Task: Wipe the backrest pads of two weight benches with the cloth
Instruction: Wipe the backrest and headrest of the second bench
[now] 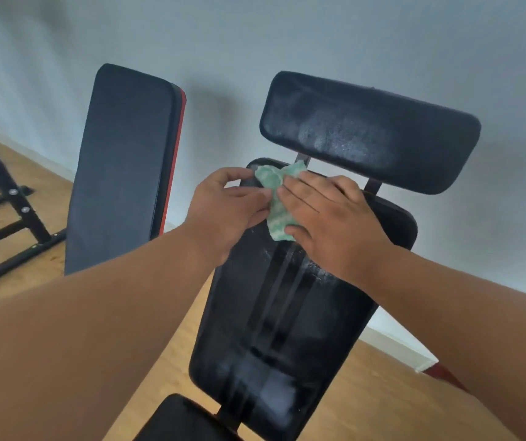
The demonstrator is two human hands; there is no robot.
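No legible text, label, brand mark, number or sign is observed on any surface in the head view. Nothing readable is recorded.

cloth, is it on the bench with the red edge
No, the green cloth lies on the near bench's backrest pad, under both hands, while the red-edged bench stands untouched.

Two backrest pads side by side before the wall (319, 36): near backrest pad (280, 313) right, far backrest pad (118, 173) left. Headrest pad (366, 132) above the near one. Cloth (279, 202) on its top end, under both hands.
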